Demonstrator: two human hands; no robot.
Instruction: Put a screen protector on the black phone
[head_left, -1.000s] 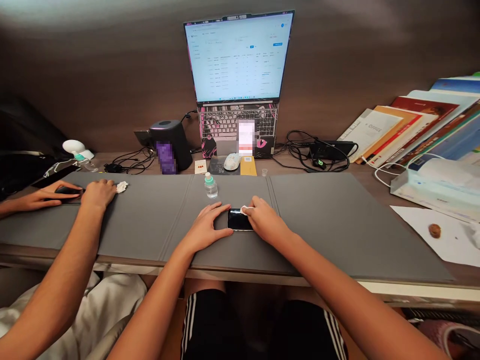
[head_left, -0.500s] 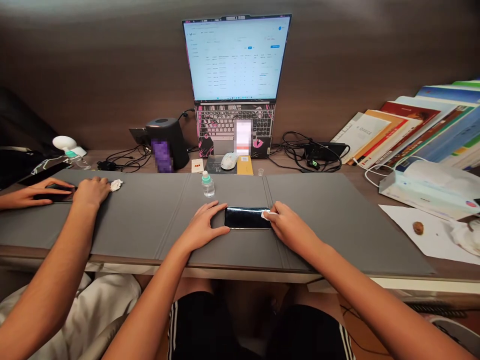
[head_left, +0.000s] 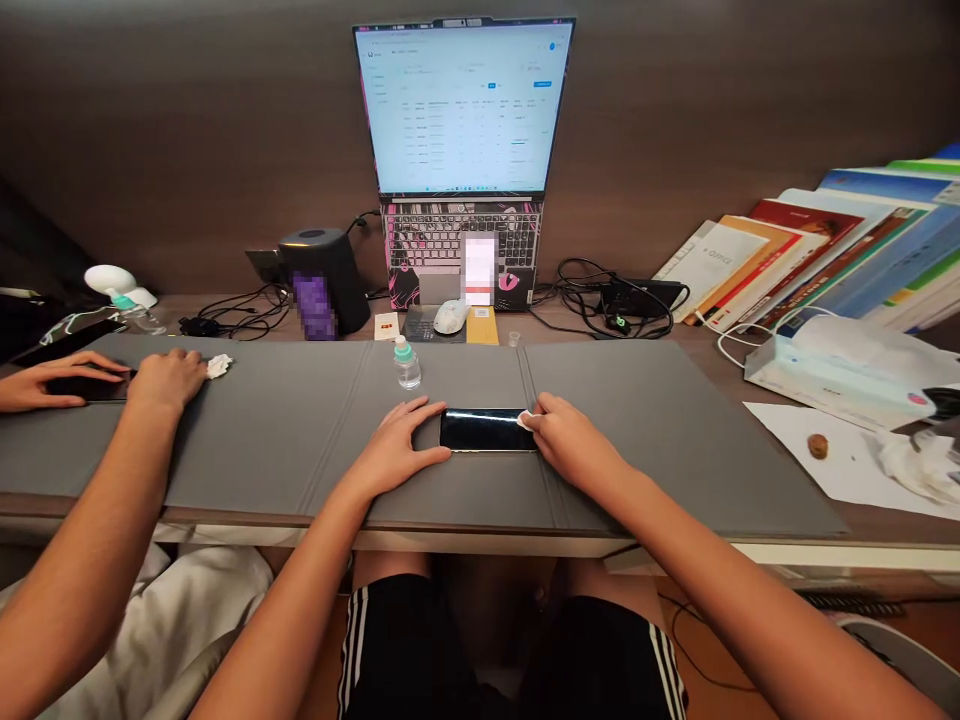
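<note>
A black smartphone [head_left: 484,430] lies flat on the grey desk mat, screen up, with its long side running left to right. My left hand [head_left: 394,446] steadies its left end, thumb at the near corner and fingers at the far one. At the right end, my right hand [head_left: 574,440] pinches a small white tissue [head_left: 526,420] against the screen. Part of the tissue is hidden by the fingers. Just beyond my left hand stands a small clear bottle [head_left: 408,366] with a mint-green and white top.
Behind the grey mat [head_left: 615,400] stand an open laptop [head_left: 465,130], a mouse [head_left: 451,317] and a black speaker-like box [head_left: 330,275]. Books [head_left: 795,250] and a tissue pack [head_left: 840,375] are at right. On the left, another person's hands [head_left: 161,385] are over a phone, near a crumpled tissue [head_left: 220,366].
The whole view has shifted slightly, so things sit a little further left and higher. Both my hands keep their places at the phone's ends, the tissue still on the screen.
</note>
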